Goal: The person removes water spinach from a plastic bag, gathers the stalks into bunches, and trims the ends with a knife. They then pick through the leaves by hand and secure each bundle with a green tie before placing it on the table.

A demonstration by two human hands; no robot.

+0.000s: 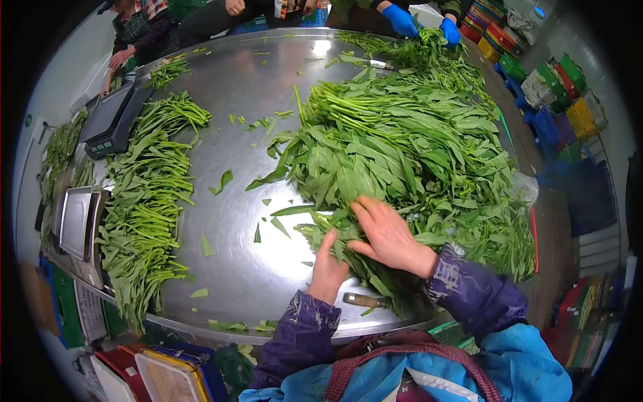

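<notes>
Leafy green stalks (pixel 375 147) lie in a large heap on the metal table (pixel 228 154). At the heap's near edge my left hand (pixel 328 268) is closed around the cut ends of a small bunch of greens (pixel 345 238). My right hand (pixel 388 234) rests on the leaves of the same bunch, its fingers bent over them and the fingertips partly hidden. A wooden-handled knife (pixel 364 299) lies just right of my left wrist, its blade hidden under leaves. Loose leaf pieces are scattered left of my hands.
A long row of bunched greens (pixel 144 214) runs down the left side, beside a scale (pixel 110 120) and a metal tray (pixel 76 221). Across the table, a person's blue-gloved hands (pixel 400 21) handle greens near another knife (pixel 380 64). Stacked crates (pixel 556 87) stand at the right.
</notes>
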